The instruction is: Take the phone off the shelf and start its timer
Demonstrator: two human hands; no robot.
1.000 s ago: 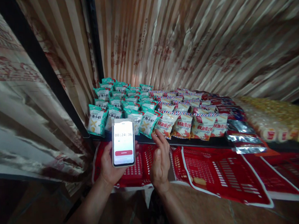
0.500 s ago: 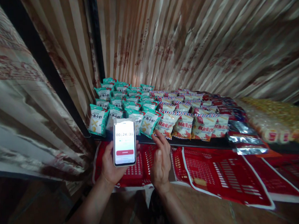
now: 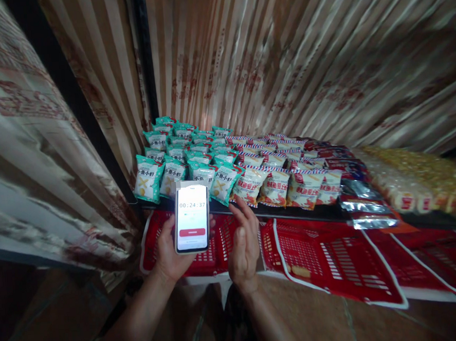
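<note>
My left hand [image 3: 167, 256] grips a white phone [image 3: 192, 219] upright, its lit screen showing a timer and a red button. My right hand [image 3: 243, 241] is held edge-on just right of the phone, fingers stretched out and holding nothing, its tips near the shelf's front edge. On the dark shelf [image 3: 292, 213] behind lie rows of teal snack packets [image 3: 180, 153] at the left and red-and-cream snack packets [image 3: 278, 180] in the middle.
Dark and silver packets [image 3: 352, 188] and yellow packets [image 3: 417, 179] fill the shelf's right side. Red plastic baskets [image 3: 334, 267] line the level below. Striped wrapping covers the wall behind and a panel at left [image 3: 27, 167]. Brown tiled floor lies at the bottom.
The phone's timer has advanced by a second. The view has shifted slightly; both hands stay in the same pose.
</note>
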